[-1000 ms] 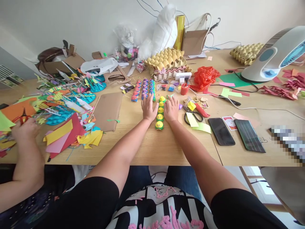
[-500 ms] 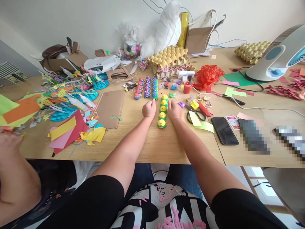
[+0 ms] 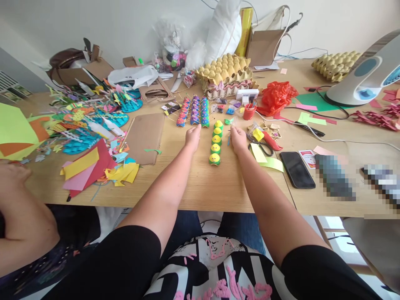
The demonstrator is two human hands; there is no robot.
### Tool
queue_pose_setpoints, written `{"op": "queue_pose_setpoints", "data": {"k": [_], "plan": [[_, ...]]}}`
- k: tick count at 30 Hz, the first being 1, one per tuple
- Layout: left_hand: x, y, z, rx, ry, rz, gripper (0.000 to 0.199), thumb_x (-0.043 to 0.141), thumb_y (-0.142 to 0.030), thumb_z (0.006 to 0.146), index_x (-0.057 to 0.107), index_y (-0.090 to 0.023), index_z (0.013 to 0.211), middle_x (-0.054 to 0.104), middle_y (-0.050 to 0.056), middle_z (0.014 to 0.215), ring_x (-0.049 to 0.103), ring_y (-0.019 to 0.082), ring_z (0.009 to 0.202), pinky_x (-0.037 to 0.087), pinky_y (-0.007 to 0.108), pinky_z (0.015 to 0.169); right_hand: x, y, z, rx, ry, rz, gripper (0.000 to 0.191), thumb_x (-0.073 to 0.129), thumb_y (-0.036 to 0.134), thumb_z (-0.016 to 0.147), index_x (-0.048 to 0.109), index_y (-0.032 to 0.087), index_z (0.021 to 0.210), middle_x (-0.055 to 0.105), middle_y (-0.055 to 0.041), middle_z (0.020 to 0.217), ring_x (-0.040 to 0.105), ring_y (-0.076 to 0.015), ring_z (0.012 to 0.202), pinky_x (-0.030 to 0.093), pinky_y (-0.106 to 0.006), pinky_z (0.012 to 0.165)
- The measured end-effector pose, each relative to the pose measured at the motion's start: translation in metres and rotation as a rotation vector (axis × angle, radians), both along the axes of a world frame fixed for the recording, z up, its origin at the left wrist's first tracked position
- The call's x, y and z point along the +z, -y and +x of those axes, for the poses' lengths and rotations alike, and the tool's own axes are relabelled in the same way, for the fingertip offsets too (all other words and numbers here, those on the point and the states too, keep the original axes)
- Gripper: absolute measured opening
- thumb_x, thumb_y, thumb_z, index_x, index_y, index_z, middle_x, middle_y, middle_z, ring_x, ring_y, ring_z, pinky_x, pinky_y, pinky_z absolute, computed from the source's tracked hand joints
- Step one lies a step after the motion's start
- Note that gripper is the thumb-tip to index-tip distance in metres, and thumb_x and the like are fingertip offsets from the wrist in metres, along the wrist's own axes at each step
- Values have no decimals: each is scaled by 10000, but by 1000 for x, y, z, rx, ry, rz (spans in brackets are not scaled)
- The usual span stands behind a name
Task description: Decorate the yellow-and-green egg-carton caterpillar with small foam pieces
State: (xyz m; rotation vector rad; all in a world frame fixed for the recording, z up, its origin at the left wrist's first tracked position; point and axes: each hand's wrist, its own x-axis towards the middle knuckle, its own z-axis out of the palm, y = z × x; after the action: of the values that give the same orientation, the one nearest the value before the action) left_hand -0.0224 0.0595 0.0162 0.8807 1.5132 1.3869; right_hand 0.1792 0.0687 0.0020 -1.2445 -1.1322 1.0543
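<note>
A green and yellow caterpillar made from a strip of egg carton point(image 3: 216, 143) stands on the table between my hands, with small faces on its yellow domes. To its left my left hand point(image 3: 193, 138) is closed, apart from the strip; whatever its fingers hold, if anything, is hidden. On the other side my right hand point(image 3: 238, 138) is closed too, and a small blue bit shows by its fingertips, too small to name. Just beyond my left hand lie a red and blue carton strip point(image 3: 183, 112), a purple one point(image 3: 194, 110) and a blue-green one point(image 3: 205, 112).
Scissors point(image 3: 265, 149), a black phone point(image 3: 296, 170) and a red cup point(image 3: 249, 111) lie to the right. Egg trays point(image 3: 223, 68) are stacked behind. Cardboard point(image 3: 143, 137) and coloured paper point(image 3: 84, 168) lie left, near another person's arm point(image 3: 25, 208).
My hands have moved apart, the left slightly left and the right to the right, away from the green and yellow strip. The strip stays on the table. The view has shifted slightly.
</note>
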Motion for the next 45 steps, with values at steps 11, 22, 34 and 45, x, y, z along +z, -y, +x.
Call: {"op": "queue_pose_setpoints", "data": {"k": [11,22,34,45], "plan": [[14,-1,-28,-132,421,-61,663,627,-466,1052,183,-229,620,188,-107,416,145,44,347,94,199,388,18,-1,22,151,-462,-172,488,494,277,1037,239,257,621,210,108,455,147,-57,387,115,-218,398],[9,6,-64,-208,750,43,657,500,-421,1123,134,-220,616,190,-81,424,211,75,332,211,227,370,22,0,34,171,-648,-234,543,477,296,1066,153,244,634,184,95,425,143,-63,362,144,-186,336],[1,0,-79,-327,916,19,664,472,-426,1147,192,-224,580,216,-76,428,245,82,326,189,242,355,22,-6,48,400,-817,-371,534,388,298,1090,87,253,652,150,91,420,74,-77,370,137,-200,319],[6,0,-79,-354,927,-57,658,463,-462,1150,194,-223,599,204,-84,432,218,75,320,131,231,353,21,-5,65,523,-952,-375,554,387,353,1110,115,259,636,32,107,520,-15,-94,447,130,-209,333]]}}
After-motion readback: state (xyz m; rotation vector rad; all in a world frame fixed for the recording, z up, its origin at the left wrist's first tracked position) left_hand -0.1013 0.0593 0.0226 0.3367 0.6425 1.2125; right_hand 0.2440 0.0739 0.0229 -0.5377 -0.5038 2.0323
